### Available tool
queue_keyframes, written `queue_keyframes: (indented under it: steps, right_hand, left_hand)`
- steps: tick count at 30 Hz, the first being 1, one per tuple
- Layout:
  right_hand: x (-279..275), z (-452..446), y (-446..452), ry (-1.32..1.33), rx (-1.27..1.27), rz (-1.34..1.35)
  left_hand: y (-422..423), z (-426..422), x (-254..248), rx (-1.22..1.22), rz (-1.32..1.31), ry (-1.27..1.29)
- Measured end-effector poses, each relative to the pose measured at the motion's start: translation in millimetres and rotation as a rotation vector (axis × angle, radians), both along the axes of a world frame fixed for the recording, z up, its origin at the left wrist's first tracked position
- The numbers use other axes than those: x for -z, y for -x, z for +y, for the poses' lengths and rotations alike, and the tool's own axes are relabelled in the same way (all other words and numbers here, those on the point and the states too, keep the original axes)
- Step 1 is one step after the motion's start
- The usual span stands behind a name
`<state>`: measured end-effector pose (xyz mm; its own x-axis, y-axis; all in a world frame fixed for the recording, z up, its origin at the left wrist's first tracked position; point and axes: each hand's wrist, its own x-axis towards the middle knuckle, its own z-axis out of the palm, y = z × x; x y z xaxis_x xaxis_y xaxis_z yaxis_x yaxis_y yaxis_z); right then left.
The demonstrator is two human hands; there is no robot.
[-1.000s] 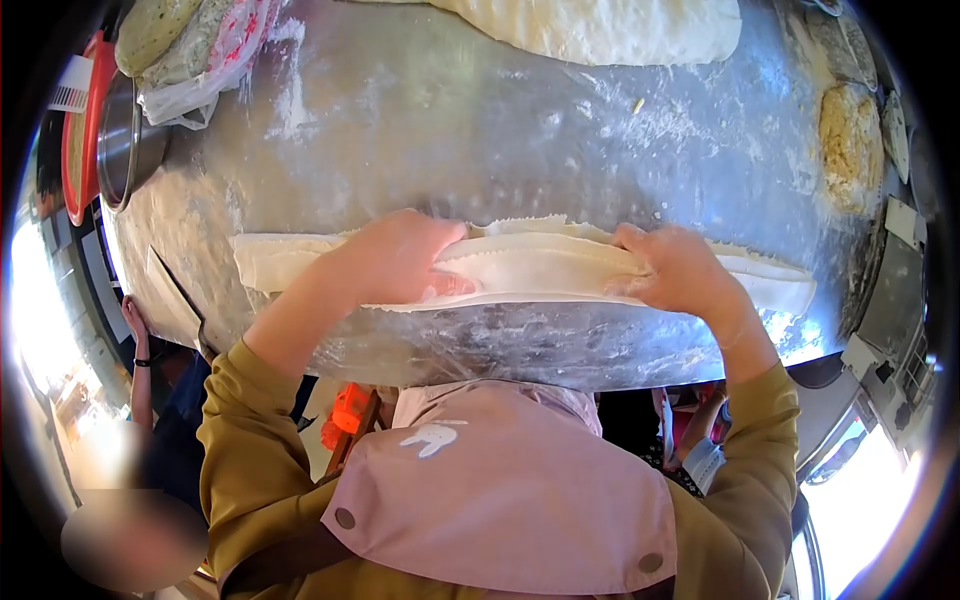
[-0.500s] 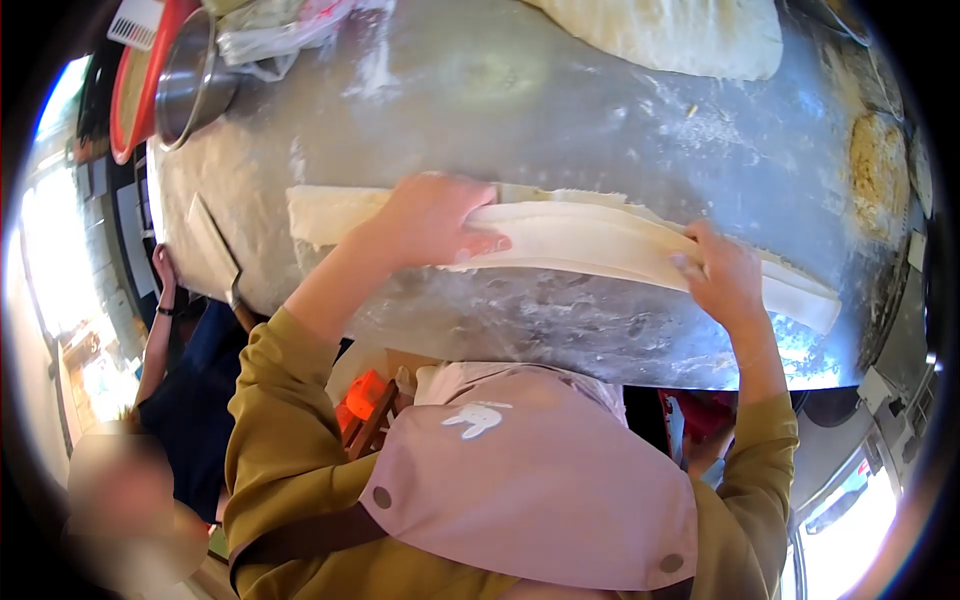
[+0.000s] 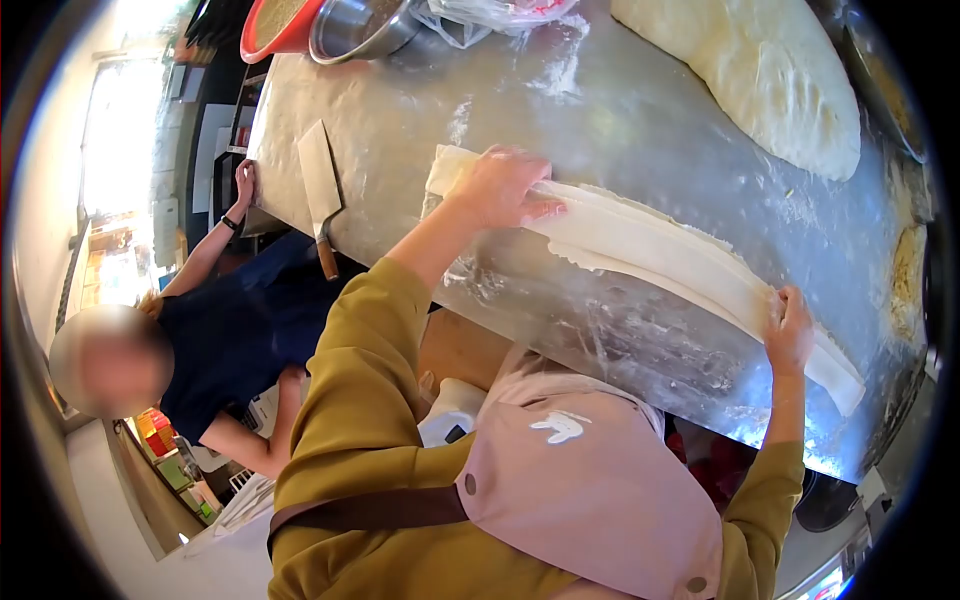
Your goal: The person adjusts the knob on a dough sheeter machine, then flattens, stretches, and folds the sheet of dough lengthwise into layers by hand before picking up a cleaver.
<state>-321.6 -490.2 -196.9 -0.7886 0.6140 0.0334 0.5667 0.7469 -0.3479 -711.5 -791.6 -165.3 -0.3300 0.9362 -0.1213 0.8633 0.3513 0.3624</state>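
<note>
A long, flat strip of pale dough lies across the metal worktable, folded along its length with a ragged edge. My left hand grips it near its left end, thumb apart from the fingers along the edge. Toward the other end, my right hand has its fingers curled over the strip, and the tip of the dough extends beyond it. Parts of the dough under both hands are hidden. Flour is smeared over the metal around the strip.
A large dough slab rests at the far right. On the left lies a cleaver with a wooden handle. A red bowl, a metal bowl and a plastic bag stand at the back. Another person is at the left edge.
My view has turned, so the table slants and the other person shows more. Both hands stay on the dough strip; its near edge now looks ragged, and the right hand sits nearer its end.
</note>
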Motion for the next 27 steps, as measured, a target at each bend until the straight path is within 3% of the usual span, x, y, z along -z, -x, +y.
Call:
queue_keyframes:
  steps: [3,9,12,15,18,19,20,21,23,27]
  right_hand:
    - [8,3,-4,-0.002,0.004,0.009]
    - [3,9,-3,0.061,-0.042,-0.035]
    - [6,3,0,-0.004,-0.004,-0.032]
    - [-1,-7,10,-0.281,-0.037,-0.054]
    - [-3,-43,26,-0.249,-0.039,-0.057]
    - [-21,-65,49,-0.103,-0.099,-0.15]
    - [-16,-79,62,-0.15,-0.209,-0.109]
    - [-21,-93,83,-0.034,-0.275,-0.004]
    - [-34,-111,117,0.008,-0.378,-0.064]
    - [-13,-122,130,-0.074,-0.278,-0.035]
  left_hand:
    - [10,-7,9,0.051,0.048,-0.02]
    - [25,-11,-16,0.052,-0.032,0.393]
    - [34,-16,-12,0.067,-0.047,0.384]
    - [23,-31,3,-0.03,-0.019,0.099]
    - [-3,-37,3,0.06,0.155,-0.241]
    - [-15,-32,-1,0.092,0.145,-0.239]
    - [-30,-20,-5,0.128,0.135,-0.244]
    - [-44,-8,-7,0.169,0.121,-0.256]
    - [-62,9,3,0.205,0.084,-0.25]
    - [-66,16,19,0.203,0.104,-0.185]
